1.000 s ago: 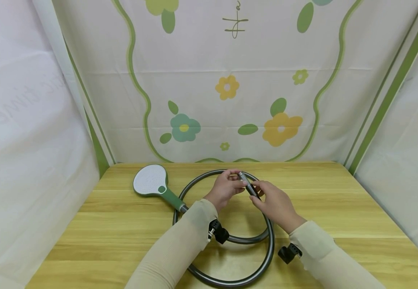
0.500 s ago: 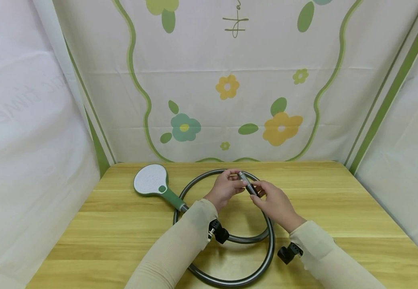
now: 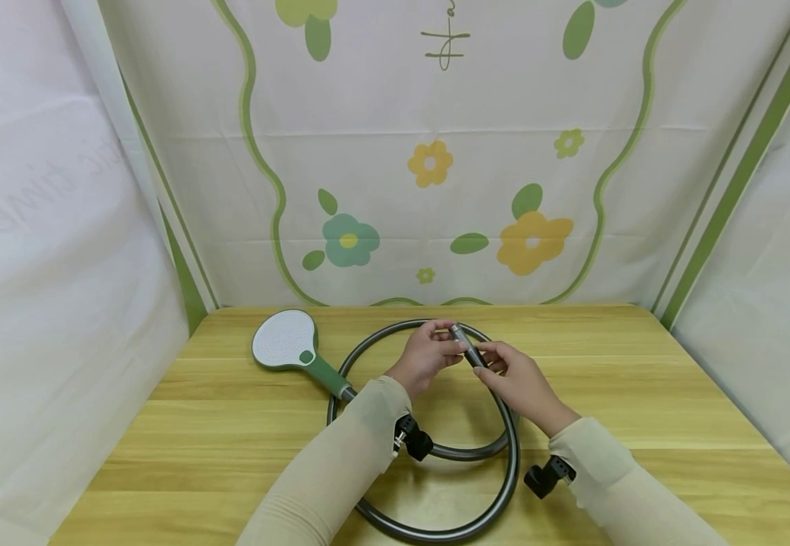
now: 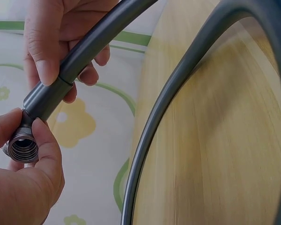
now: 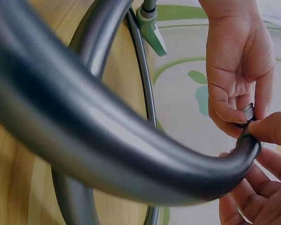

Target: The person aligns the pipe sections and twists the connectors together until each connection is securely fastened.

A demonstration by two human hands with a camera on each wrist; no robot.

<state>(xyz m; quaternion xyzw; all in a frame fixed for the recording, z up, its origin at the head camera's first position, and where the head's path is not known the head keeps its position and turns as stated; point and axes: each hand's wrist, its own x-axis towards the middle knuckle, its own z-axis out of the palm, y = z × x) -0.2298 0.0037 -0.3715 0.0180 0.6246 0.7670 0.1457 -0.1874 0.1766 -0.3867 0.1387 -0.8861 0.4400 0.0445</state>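
A dark grey shower hose [image 3: 513,455] lies in loops on the wooden table. Its free end is raised between my two hands. My left hand [image 3: 422,355] pinches the metal threaded nut [image 4: 23,149] at that end between thumb and fingers; the nut's open mouth shows in the left wrist view. Just behind it, my right hand [image 3: 523,388] grips the hose by its dark end sleeve [image 4: 47,99], thumb on one side and fingers on the other. A shower head [image 3: 284,339] with a white face and green handle [image 3: 325,375] lies at the left, joined to the hose's other end.
The wooden table [image 3: 641,394] reaches back to a white cloth wall [image 3: 381,174] printed with flowers. Cloth walls stand at the left and right too. Small black camera mounts [image 3: 548,478] hang from both wrists, close above the hose loops.
My right hand has shifted very slightly at the sleeve. The left hand, the hose loops and the shower head look the same.
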